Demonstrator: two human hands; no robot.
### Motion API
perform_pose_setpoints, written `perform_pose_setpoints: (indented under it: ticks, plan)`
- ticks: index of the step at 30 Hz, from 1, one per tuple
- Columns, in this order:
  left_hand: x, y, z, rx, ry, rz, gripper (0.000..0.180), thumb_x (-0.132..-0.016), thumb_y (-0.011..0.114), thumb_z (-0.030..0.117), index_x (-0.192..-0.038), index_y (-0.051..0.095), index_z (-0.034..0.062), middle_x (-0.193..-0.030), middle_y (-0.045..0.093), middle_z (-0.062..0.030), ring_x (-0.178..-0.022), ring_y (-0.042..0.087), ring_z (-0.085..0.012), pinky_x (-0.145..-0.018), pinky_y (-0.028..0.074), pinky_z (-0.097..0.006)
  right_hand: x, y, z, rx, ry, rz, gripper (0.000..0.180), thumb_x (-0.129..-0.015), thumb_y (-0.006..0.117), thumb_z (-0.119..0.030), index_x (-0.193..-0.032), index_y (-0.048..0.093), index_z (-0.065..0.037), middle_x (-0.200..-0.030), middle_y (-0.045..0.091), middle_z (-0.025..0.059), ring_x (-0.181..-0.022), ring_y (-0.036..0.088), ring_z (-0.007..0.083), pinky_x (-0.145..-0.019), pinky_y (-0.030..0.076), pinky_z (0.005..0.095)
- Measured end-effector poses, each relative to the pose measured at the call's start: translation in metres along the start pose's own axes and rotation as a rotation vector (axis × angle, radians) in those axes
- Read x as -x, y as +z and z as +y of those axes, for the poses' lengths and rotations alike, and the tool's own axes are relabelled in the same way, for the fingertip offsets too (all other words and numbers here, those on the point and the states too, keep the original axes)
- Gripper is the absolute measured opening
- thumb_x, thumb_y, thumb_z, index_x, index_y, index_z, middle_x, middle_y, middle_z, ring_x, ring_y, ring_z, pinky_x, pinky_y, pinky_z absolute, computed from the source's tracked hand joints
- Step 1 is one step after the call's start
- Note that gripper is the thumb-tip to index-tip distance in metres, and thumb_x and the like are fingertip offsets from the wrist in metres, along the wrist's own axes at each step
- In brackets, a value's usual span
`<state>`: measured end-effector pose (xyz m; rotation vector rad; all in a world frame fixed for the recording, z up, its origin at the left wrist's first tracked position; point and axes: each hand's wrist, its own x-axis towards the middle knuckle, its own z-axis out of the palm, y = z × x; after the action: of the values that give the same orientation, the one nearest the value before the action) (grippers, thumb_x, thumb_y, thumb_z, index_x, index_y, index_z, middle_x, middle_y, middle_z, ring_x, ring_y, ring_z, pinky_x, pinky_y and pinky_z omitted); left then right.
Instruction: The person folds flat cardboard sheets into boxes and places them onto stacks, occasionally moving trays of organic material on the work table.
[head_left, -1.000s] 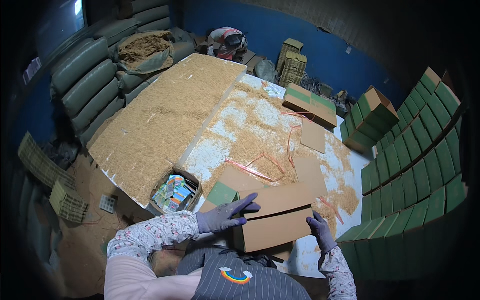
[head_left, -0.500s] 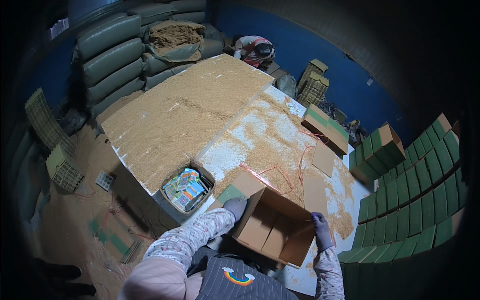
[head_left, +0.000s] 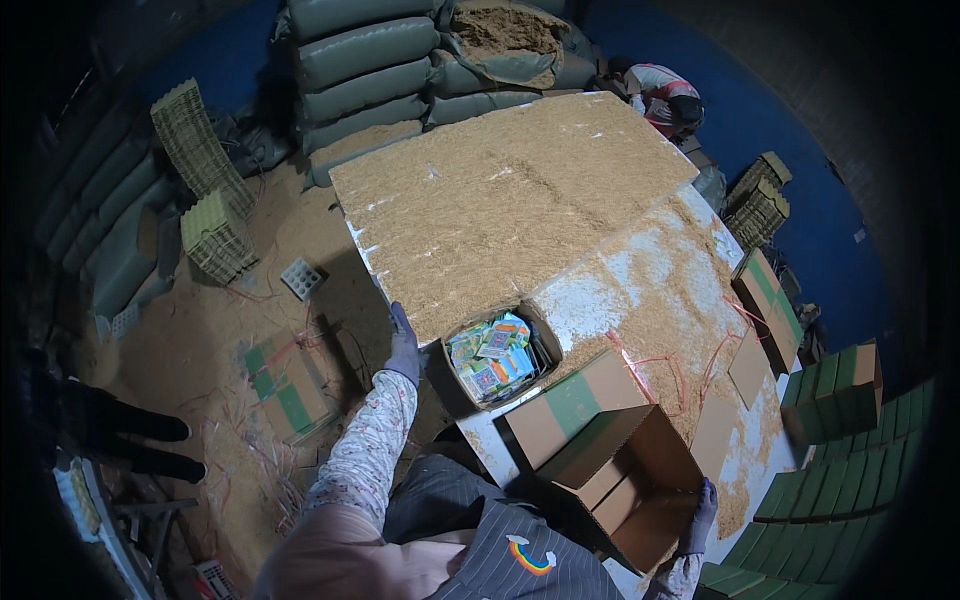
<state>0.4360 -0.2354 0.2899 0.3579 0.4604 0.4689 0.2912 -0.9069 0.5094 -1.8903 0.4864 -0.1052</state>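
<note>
An open brown cardboard box [head_left: 640,480] with green-banded flaps stands at the near edge of the table, its inside bare. My right hand [head_left: 700,512], in a dark glove, grips the box's right rim. My left hand [head_left: 403,345], also gloved, is stretched out to the left with fingers straight and nothing in it. It hovers by the table's left edge, just beside a smaller open carton [head_left: 497,357] packed with colourful packets.
The long table [head_left: 520,190] is strewn with sawdust. Flat cartons [head_left: 768,300] lie at its right, green cartons [head_left: 850,480] are stacked far right. Grey sacks [head_left: 380,60] sit behind, another person [head_left: 665,95] at the far end, woven trays [head_left: 210,235] and a carton [head_left: 285,390] on the floor.
My left hand has let go of the cardboard box and swung out left beside the carton of packets. The box has turned open side up, and my view has shifted left.
</note>
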Motion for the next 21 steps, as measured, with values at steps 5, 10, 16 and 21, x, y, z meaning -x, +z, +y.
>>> perform_pose_setpoints:
  ticks: [5,10,16,21]
  plan:
    - [0.048,0.125,-0.042,-0.732,0.044,0.242,0.101,-0.079,0.067,0.048,-0.146,0.009,-0.0008,-0.151,0.019,-0.0155,-0.140,0.018,-0.0262,-0.113,0.017,-0.036,0.032,-0.025,-0.005,0.167,-0.129,0.133,0.026,-0.096,0.046,-0.022,-0.104,0.059,0.000,-0.099,0.061,0.0073,-0.090,0.056,0.0171,-0.082,0.044,0.0303]
    - [0.032,0.130,0.019,-1.025,0.252,-0.002,0.101,-0.074,0.074,0.042,-0.145,0.017,-0.0017,-0.150,0.021,-0.0152,-0.139,0.020,-0.0243,-0.113,0.015,-0.033,0.035,-0.004,-0.021,0.252,-0.225,0.114,0.026,-0.096,0.046,-0.021,-0.103,0.059,0.001,-0.099,0.060,0.0081,-0.092,0.056,0.0181,-0.084,0.043,0.0306]
    - [0.083,0.198,0.090,-0.520,-0.233,-0.269,0.059,-0.088,0.061,0.025,-0.137,0.035,0.0044,-0.132,0.049,-0.0123,-0.115,0.054,-0.0261,-0.096,0.045,-0.038,0.049,-0.015,0.006,0.030,-0.071,0.216,0.022,-0.093,0.050,-0.016,-0.100,0.061,0.002,-0.101,0.061,0.0087,-0.095,0.057,0.0176,-0.087,0.044,0.0306]
    - [0.166,0.296,0.039,-0.649,-0.499,-0.499,0.049,-0.093,0.055,0.022,-0.135,0.040,0.0030,-0.127,0.054,-0.0139,-0.114,0.055,-0.0255,-0.098,0.045,-0.037,0.038,-0.017,0.001,0.120,-0.162,0.171,0.022,-0.092,0.051,-0.014,-0.104,0.061,0.001,-0.101,0.062,0.0086,-0.095,0.057,0.0167,-0.086,0.044,0.0297]
